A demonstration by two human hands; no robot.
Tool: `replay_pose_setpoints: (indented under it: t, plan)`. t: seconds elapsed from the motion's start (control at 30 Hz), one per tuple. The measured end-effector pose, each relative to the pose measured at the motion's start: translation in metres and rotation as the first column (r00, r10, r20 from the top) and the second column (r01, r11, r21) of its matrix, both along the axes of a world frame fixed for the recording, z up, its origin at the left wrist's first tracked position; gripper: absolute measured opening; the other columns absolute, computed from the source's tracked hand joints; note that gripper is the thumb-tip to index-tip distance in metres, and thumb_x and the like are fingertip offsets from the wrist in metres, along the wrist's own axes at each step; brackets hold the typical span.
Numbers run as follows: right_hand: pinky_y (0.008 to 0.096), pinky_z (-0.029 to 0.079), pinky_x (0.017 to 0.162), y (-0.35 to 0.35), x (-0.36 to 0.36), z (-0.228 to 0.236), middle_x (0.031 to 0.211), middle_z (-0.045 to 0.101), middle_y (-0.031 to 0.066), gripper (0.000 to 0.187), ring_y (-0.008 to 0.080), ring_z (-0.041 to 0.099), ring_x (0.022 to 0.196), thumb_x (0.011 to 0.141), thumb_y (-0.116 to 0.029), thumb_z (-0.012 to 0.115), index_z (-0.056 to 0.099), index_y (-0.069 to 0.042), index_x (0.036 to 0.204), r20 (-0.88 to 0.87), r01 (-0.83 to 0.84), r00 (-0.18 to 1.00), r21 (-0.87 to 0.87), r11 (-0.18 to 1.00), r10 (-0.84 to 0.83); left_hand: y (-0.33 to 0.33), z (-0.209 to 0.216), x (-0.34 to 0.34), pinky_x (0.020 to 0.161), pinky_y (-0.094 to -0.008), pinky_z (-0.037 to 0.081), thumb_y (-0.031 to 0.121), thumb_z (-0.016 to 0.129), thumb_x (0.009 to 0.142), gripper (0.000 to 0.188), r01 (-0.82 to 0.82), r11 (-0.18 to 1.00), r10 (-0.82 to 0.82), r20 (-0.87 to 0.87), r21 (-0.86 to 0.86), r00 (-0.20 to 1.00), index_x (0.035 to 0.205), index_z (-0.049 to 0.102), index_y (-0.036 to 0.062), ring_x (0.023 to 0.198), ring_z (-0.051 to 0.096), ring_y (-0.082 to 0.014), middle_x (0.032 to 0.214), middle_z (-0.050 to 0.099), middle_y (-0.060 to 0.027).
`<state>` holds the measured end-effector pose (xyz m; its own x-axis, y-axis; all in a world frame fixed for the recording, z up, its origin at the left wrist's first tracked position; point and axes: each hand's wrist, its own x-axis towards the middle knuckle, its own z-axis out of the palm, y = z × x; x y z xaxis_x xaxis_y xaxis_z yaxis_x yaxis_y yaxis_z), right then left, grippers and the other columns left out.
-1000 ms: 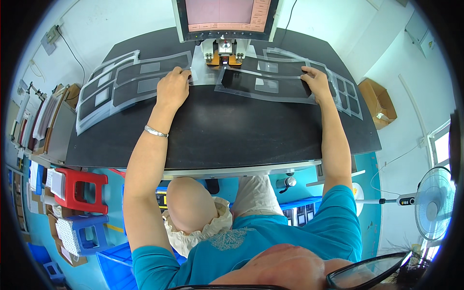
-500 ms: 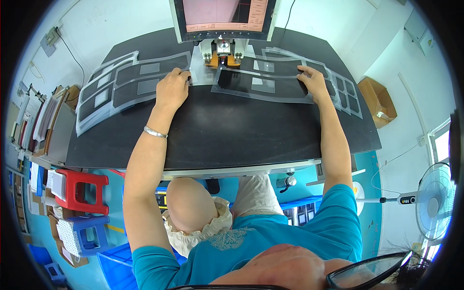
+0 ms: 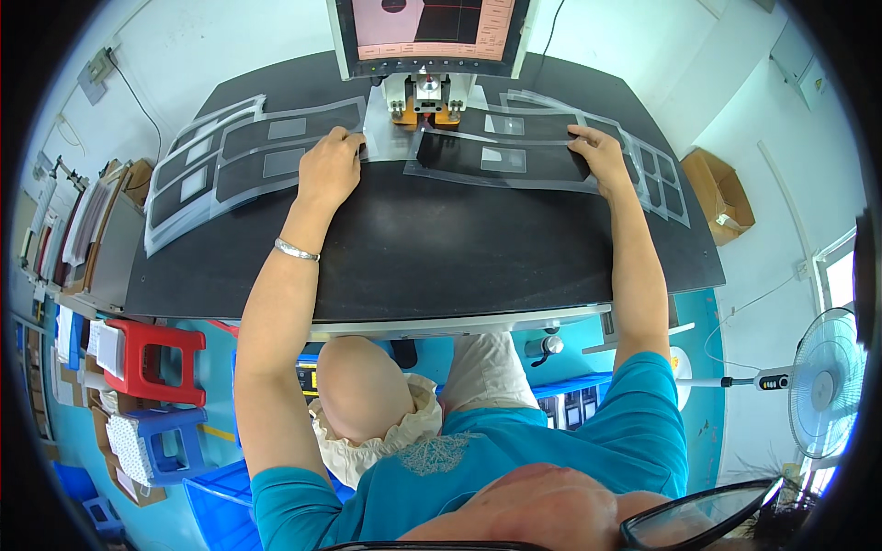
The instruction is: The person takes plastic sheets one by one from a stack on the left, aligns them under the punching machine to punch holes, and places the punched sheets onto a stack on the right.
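Observation:
On the left of the black table lies a thin clear plastic sheet (image 3: 262,188) with pale rectangles in it. My left hand (image 3: 331,172) rests on its right end, fingers curled together at the edge. A similar plastic sheet (image 3: 459,174) lies to the right, its left end just under the machine head (image 3: 428,90) with orange feet. My right hand (image 3: 602,161) pinches this sheet near its right end, thumb and forefinger close together. The fingertips of both hands are partly hidden. Above the machine head, the monitor (image 3: 432,66) displays a dark round spot and a dark area with a red line.
More clear sheets (image 3: 173,230) overlap at the far left, and others (image 3: 663,184) at the right. Beyond the table's right edge stand a cardboard box (image 3: 717,197) and a fan (image 3: 824,386). A red stool (image 3: 175,340) and a blue stool (image 3: 175,432) are on the floor at left.
A dark round spot has appeared on the monitor, and the dark area there has grown. Both hands keep their places on the sheets, with only a very slight shift in the view.

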<state>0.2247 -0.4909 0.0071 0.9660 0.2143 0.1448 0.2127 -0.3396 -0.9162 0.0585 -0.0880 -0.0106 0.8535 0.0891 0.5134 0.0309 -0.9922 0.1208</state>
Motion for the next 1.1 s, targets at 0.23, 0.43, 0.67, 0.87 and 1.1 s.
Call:
replay_pose_setpoints:
  t: [0.23,0.43,0.67,0.87,1.1]
  plan:
    - [0.0306,0.047,0.091,0.007,0.015,-0.020,0.107,0.069,0.0108,0.042,0.0216,0.064,0.101,0.081,-0.013,0.068,0.068,-0.003,0.121,0.348,0.278,0.909,-0.101,0.955,-0.228,-0.009,-0.001,0.000,0.079,-0.0404,0.055,0.001,0.061,0.081,0.027,0.058,0.997,-0.061,0.056,0.059,0.997,0.104,0.070,0.0104,0.094,0.066,-0.0264,0.099,0.065,-0.0072]
    - [0.0361,0.047,0.098,0.012,0.016,-0.024,0.116,0.069,0.0155,0.043,0.0299,0.064,0.111,0.080,-0.018,0.067,0.068,-0.006,0.121,0.409,0.321,0.879,-0.126,0.939,-0.246,-0.009,-0.002,-0.001,0.079,-0.0399,0.055,0.000,0.060,0.081,0.027,0.062,0.996,-0.066,0.055,0.070,0.996,0.104,0.070,0.0108,0.094,0.066,-0.0260,0.099,0.065,-0.0065]
    - [0.0313,0.048,0.092,0.008,0.017,-0.023,0.111,0.070,0.0131,0.039,0.0221,0.065,0.101,0.083,-0.016,0.070,0.068,-0.003,0.120,0.407,0.315,0.879,-0.109,0.943,-0.247,-0.013,0.000,0.000,0.080,-0.0398,0.055,0.001,0.061,0.081,0.029,0.064,0.996,-0.066,0.041,0.066,0.997,0.106,0.070,0.0107,0.095,0.065,-0.0260,0.100,0.065,-0.0067]
    - [0.0312,0.048,0.089,0.017,-0.001,-0.010,0.113,0.068,0.0122,0.040,0.0216,0.064,0.101,0.085,-0.018,0.070,0.067,-0.002,0.122,0.285,0.268,0.928,-0.063,0.961,-0.240,-0.005,-0.011,0.003,0.080,-0.0400,0.054,0.003,0.061,0.082,0.029,0.134,0.984,-0.148,0.121,0.114,0.982,0.109,0.070,0.0097,0.097,0.063,-0.0269,0.106,0.067,-0.0066]
    - [0.0354,0.050,0.091,-0.019,0.026,-0.008,0.113,0.070,0.0134,0.045,0.0263,0.067,0.102,0.080,-0.020,0.074,0.066,-0.009,0.123,0.551,0.300,0.829,-0.294,0.907,-0.096,-0.034,0.001,-0.003,0.082,-0.0383,0.052,0.006,0.059,0.087,0.028,0.233,0.959,-0.236,-0.001,0.160,0.972,0.113,0.068,0.0069,0.096,0.061,-0.0278,0.108,0.070,-0.0068]
